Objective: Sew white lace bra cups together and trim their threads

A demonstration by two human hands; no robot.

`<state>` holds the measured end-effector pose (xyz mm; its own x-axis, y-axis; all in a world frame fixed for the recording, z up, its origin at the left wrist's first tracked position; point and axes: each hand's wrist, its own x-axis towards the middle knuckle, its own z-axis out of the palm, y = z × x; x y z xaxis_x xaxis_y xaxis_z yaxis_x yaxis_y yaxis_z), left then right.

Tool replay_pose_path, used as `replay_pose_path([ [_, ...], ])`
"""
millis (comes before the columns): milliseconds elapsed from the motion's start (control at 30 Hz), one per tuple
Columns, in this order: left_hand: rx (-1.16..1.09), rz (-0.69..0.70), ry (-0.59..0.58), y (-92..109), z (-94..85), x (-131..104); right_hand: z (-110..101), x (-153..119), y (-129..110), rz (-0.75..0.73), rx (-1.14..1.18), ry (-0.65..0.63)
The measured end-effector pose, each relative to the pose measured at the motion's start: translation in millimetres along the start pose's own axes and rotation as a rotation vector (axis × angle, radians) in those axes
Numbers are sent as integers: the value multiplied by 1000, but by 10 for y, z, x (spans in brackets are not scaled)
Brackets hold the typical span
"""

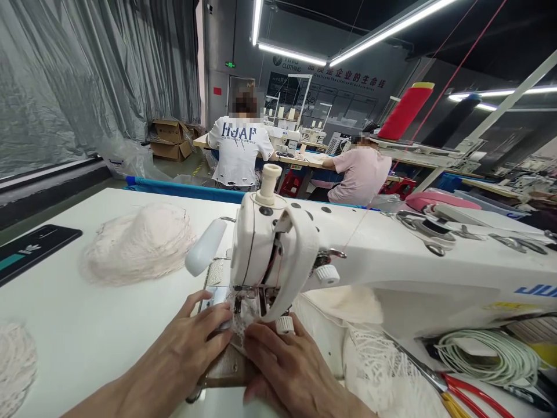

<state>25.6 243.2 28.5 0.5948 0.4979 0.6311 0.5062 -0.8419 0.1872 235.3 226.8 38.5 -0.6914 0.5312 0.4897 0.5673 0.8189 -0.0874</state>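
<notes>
A strip of white lace lies under the needle area of a white sewing machine. At its left edge is my left hand, index finger apart on the machine bed and the other fingertips and thumb bent onto the lace. My right hand is closed over the lace's near right side, fingers curled under the machine head; its fingertips are partly hidden. Reddish thread runs down the machine head. White lacy fabric lies right of my right hand, under the machine arm.
A heap of cream fabric, a black phone and a round lacy piece lie at left. Red-handled scissors and coiled pale cord are at right. A red thread cone stands behind. Two people sit farther back.
</notes>
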Motion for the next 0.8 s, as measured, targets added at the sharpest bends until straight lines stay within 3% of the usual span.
replay_pose_path([
  [300,36,-38,-67,-44,0,-36,42,21,3,32,-60,43],
  [533,161,-62,-113,-54,-49,9,24,36,17,81,-108,0],
  [800,176,-28,-30,-91,-122,17,70,139,57,104,-222,-71],
])
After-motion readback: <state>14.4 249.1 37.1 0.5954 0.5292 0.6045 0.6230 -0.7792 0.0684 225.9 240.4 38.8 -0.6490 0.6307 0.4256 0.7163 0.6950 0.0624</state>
